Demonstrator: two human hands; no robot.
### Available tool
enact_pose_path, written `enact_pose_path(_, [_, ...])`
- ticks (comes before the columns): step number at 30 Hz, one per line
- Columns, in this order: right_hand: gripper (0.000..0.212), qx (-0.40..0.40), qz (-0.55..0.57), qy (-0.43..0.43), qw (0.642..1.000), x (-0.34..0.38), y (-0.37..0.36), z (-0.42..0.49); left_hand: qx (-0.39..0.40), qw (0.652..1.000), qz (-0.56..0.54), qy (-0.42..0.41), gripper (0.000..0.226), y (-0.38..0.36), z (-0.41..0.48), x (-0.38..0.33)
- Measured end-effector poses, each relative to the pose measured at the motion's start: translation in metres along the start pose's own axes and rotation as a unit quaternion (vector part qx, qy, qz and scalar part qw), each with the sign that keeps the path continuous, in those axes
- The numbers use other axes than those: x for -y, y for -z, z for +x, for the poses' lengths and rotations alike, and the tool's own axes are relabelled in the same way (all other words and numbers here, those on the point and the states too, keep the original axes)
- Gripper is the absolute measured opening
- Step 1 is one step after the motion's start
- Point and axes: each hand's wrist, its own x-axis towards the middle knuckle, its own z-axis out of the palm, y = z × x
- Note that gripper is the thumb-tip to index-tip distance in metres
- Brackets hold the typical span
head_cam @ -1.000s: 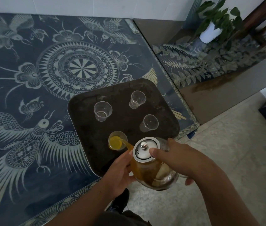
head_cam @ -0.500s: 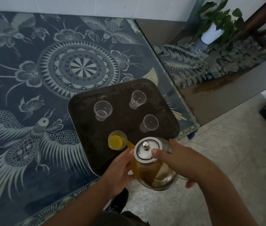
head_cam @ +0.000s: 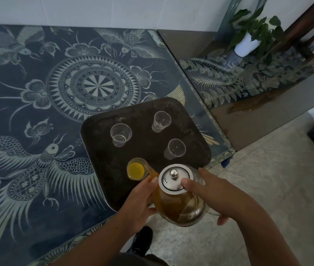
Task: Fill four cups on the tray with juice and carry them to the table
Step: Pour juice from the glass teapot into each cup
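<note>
Currently pouring: teapot [head_cam: 179, 206] tilted, spout over near cup [head_cam: 136, 169], which holds juice.
Right hand [head_cam: 215, 194]: grips teapot, thumb on lid [head_cam: 173, 179].
Left hand [head_cam: 139, 200]: curled round teapot's side.
Tray [head_cam: 102, 150]: on patterned table [head_cam: 37, 93], bearing three other cups [head_cam: 121, 134] [head_cam: 161, 121] [head_cam: 175, 149].

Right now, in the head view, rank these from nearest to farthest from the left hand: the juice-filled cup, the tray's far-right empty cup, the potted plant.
1. Juice-filled cup: just ahead of the left hand, near edge of the tray.
2. Far-right empty cup: across the tray.
3. Potted plant: far back right.
</note>
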Motion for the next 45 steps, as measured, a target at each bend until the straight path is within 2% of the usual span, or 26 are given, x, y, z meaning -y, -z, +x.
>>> enact_pose_path(2, [0.097, 0.001, 0.008, 0.003, 1.0, -0.002, -0.001, 0.002, 0.002, 1.0, -0.003, -0.003, 0.047, 0.002, 0.001, 0.001])
enact_pose_path(11, [0.097, 0.014, 0.058, 0.017, 0.998, -0.021, 0.005, 0.012, -0.002, 1.0, 0.025, -0.012, 0.027, -0.004, 0.005, -0.002])
enact_pose_path(20, [0.096, 0.028, 0.109, 0.071, 0.991, -0.065, 0.032, 0.044, -0.023, 0.99, 0.11, -0.085, 0.032, -0.049, 0.022, 0.001])
enact_pose_path(32, [0.088, 0.072, 0.097, 0.154, 0.981, -0.129, 0.1, 0.086, -0.106, 0.982, 0.11, -0.111, 0.035, -0.124, 0.067, 0.036])
enact_pose_path(34, [0.092, 0.083, 0.097, 0.162, 0.978, -0.134, 0.108, 0.091, -0.108, 0.982, 0.102, -0.113, 0.039, -0.129, 0.071, 0.04])
enact_pose_path(37, [0.11, 0.099, 0.095, 0.166, 0.976, -0.139, 0.115, 0.096, -0.116, 0.981, 0.102, -0.121, 0.035, -0.137, 0.072, 0.044])
enact_pose_path(45, [0.076, 0.1, 0.088, 0.166, 0.977, -0.131, 0.122, 0.096, -0.126, 0.982, 0.099, -0.1, 0.031, -0.137, 0.083, 0.038])
